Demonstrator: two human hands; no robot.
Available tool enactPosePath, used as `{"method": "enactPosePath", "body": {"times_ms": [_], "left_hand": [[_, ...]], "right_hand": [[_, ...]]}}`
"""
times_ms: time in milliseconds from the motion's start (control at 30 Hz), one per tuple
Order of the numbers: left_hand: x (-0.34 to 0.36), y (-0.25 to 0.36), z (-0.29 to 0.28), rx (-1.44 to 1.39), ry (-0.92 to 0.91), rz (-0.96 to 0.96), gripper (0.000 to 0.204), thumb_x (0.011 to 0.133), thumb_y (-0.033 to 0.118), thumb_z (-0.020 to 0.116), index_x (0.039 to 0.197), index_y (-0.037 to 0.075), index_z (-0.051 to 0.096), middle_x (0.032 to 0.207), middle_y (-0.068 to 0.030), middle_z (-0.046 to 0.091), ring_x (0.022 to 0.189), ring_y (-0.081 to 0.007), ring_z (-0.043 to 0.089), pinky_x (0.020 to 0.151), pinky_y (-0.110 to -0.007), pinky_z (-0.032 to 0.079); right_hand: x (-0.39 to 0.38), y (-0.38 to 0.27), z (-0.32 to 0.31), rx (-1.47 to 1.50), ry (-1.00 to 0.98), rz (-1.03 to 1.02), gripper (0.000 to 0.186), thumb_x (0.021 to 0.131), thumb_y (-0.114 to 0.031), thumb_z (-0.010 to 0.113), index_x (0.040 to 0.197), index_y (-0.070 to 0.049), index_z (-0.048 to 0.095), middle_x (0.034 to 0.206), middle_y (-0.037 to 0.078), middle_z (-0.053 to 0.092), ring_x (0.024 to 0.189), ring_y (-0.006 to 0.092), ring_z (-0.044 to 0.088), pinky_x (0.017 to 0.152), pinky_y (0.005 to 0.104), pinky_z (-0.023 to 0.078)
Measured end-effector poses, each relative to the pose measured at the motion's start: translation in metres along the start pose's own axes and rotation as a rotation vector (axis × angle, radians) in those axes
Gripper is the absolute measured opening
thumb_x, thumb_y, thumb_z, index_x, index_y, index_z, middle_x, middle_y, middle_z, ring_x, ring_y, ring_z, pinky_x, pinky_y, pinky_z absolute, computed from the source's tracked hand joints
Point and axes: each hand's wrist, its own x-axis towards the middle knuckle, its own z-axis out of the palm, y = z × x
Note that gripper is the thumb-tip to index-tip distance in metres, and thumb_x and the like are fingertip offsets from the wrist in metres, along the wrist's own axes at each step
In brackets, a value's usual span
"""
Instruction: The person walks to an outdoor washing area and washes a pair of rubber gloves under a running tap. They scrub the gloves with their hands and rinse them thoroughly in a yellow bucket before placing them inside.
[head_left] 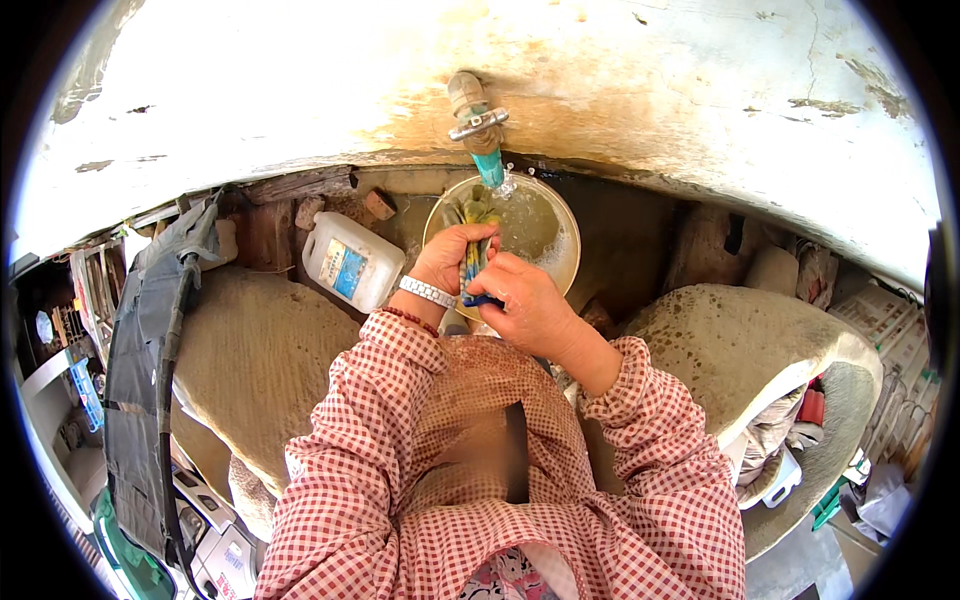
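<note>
Between my hands is a wet, crumpled glove, greenish grey at its finger-like end, with yellow and blue patches and a dark blue edge lower down. My left hand, with a white watch and a beaded bracelet at the wrist, is closed around its upper part. Fingers of my right hand pinch the lower, dark blue edge. Both hands are over the near side of a round basin of cloudy water. Water splashes into the basin below a teal hose end on the wall tap.
A white plastic jug with a blue label lies left of the basin. Broad stone-like slabs stand at left and right. A black sheet hangs farther left. The stained white wall rises behind the basin.
</note>
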Motion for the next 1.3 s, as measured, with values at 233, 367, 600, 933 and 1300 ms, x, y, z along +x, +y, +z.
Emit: {"method": "enactPosePath", "body": {"times_ms": [233, 367, 600, 933, 1300], "left_hand": [[0.013, 0.003, 0.003, 0.019, 0.084, 0.078, 0.014, 0.087, 0.016, 0.055, 0.090, 0.003, 0.052, 0.074, -0.0055, 0.056, 0.063, -0.0147, 0.054, 0.056, -0.029, 0.048], [0.006, 0.006, 0.021, -0.007, 0.065, 0.171, 0.020, 0.086, 0.026, 0.057, 0.094, 0.007, 0.054, 0.082, -0.0045, 0.057, 0.069, -0.0160, 0.054, 0.062, -0.033, 0.048], [-0.005, -0.013, 0.037, -0.414, -0.263, 0.121, 0.023, 0.084, 0.015, 0.062, 0.105, 0.009, 0.054, 0.093, -0.0030, 0.058, 0.072, -0.0135, 0.053, 0.057, -0.024, 0.048], [-0.038, -0.045, 0.033, -0.737, -0.374, -0.028, 0.023, 0.082, 0.015, 0.064, 0.101, 0.007, 0.055, 0.083, -0.0001, 0.055, 0.068, -0.0099, 0.044, 0.051, -0.018, 0.044], [-0.004, -0.012, 0.017, 1.554, 0.119, 0.574, 0.022, 0.069, 0.015, 0.065, 0.082, -0.002, 0.060, 0.077, -0.0162, 0.063, 0.067, -0.0307, 0.061, 0.060, -0.039, 0.047]], "right_hand": [[0.006, 0.014, -0.042, 0.253, 0.009, 0.261, 0.015, 0.073, -0.002, 0.067, 0.086, -0.002, 0.059, 0.077, 0.001, 0.055, 0.071, 0.0085, 0.053, 0.062, 0.0222, 0.042], [0.030, 0.066, -0.058, 0.553, 0.350, 0.459, 0.014, 0.083, -0.007, 0.060, 0.095, -0.001, 0.059, 0.079, -0.001, 0.059, 0.071, 0.0041, 0.049, 0.064, 0.0201, 0.042], [0.065, 0.087, 0.008, 1.088, 0.637, 0.641, 0.032, 0.090, -0.026, 0.053, 0.111, -0.002, 0.052, 0.098, 0.005, 0.060, 0.083, 0.0122, 0.057, 0.073, 0.0268, 0.047], [0.049, 0.077, 0.013, 1.644, 0.262, 0.187, 0.058, 0.085, -0.033, 0.057, 0.136, -0.023, 0.030, 0.126, 0.021, 0.045, 0.109, 0.0383, 0.052, 0.088, 0.0528, 0.046], [0.084, 0.099, 0.009, 0.181, 0.324, 0.453, 0.027, 0.092, -0.025, 0.047, 0.087, -0.003, 0.060, 0.074, 0.004, 0.057, 0.065, 0.0140, 0.052, 0.062, 0.0294, 0.043]]}}
